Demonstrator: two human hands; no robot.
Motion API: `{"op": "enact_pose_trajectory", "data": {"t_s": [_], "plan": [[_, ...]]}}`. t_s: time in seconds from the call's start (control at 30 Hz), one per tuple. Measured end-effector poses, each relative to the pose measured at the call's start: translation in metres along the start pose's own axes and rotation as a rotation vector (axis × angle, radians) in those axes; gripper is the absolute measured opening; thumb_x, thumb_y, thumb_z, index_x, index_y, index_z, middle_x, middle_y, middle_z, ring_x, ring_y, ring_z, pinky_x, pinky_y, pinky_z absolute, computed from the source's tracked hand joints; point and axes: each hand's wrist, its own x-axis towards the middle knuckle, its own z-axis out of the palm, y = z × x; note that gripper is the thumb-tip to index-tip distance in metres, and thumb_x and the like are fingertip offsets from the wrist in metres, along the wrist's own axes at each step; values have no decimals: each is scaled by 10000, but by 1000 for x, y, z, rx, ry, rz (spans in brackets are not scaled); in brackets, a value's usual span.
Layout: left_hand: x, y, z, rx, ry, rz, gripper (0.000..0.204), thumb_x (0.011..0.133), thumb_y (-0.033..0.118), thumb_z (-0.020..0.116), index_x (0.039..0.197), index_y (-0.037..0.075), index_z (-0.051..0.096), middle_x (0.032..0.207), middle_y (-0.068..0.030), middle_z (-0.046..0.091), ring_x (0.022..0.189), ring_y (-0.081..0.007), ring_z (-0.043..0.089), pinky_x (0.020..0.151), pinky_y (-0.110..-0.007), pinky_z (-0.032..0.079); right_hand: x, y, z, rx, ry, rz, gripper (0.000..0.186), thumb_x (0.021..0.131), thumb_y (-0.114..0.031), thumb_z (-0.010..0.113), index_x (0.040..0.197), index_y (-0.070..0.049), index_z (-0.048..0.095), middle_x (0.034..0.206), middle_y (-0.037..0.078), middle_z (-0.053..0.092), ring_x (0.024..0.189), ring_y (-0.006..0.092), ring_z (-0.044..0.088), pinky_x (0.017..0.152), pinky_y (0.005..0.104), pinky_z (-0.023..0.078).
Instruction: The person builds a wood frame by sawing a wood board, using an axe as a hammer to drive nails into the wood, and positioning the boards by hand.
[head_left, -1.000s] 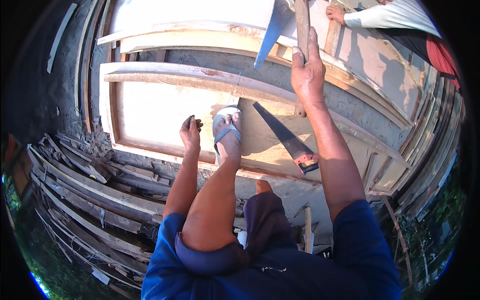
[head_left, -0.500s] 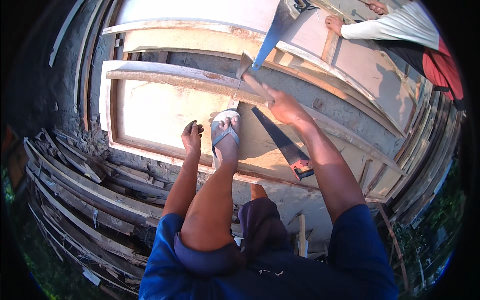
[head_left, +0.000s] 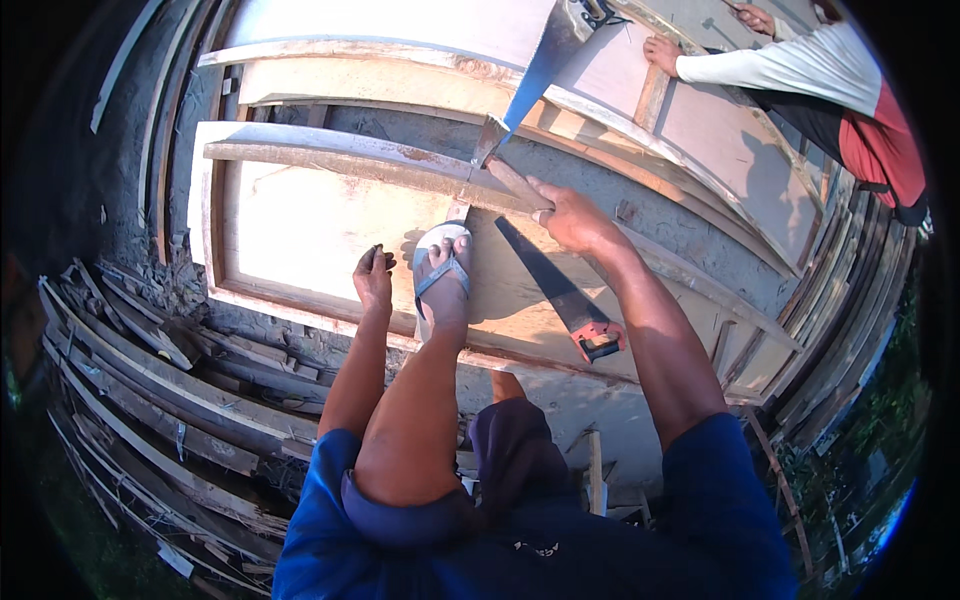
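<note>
My right hand (head_left: 568, 218) grips a long wooden handle (head_left: 516, 182) with a metal head (head_left: 492, 135), lowered onto the far rail (head_left: 340, 158) of a framed plywood panel, near what looks like a thin nail (head_left: 470, 175). My left hand (head_left: 374, 270) hovers over the panel's pale board (head_left: 288, 228), fingers curled around something small and dark that I cannot make out. Beside it my sandalled foot (head_left: 443, 270) rests on a short crosspiece (head_left: 458, 210). A black-bladed saw with a red handle (head_left: 600, 338) lies on the plywood, to the right of the foot.
Behind is another framed panel (head_left: 370, 50) with a blue-bladed saw (head_left: 540, 70) on it. A co-worker in white sleeves (head_left: 800, 75) holds that panel's upper right part with one hand (head_left: 660, 55). Stacked timber (head_left: 170, 400) lies at lower left, more planks (head_left: 850, 290) at right.
My right hand has swung the tool down and leftward from raised upright to the rail. My left hand stays nearly still. The co-worker's other hand has come into view at the top.
</note>
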Motion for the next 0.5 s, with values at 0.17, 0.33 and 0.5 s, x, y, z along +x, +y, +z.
{"op": "enact_pose_trajectory", "data": {"t_s": [0.17,0.33,0.5], "plan": [[4,-7,-12,29,-18,22,348,1027,251,625,1280,14,655,1027,-71,746,899,-151,706,755,-315,507,-29,-42,-67,357,771,-311,619,1017,-220,583,1597,-186,369,1368,256,621,1226,375,636,1036,423,499],[1,-8,5,21,9,-6,342,1024,223,617,1261,-18,669,995,-80,751,857,-147,705,713,-298,497,-16,-18,25,134,508,-156,659,1004,-211,582,1611,-189,327,1434,260,570,1336,415,546,1136,456,423],[5,-9,0,23,0,2,322,1021,232,619,1225,-9,687,998,-70,749,884,-142,695,738,-300,490,-13,-15,-18,62,250,-119,598,1015,-254,583,1584,-242,399,1461,223,564,1375,385,523,1168,437,392]]}}
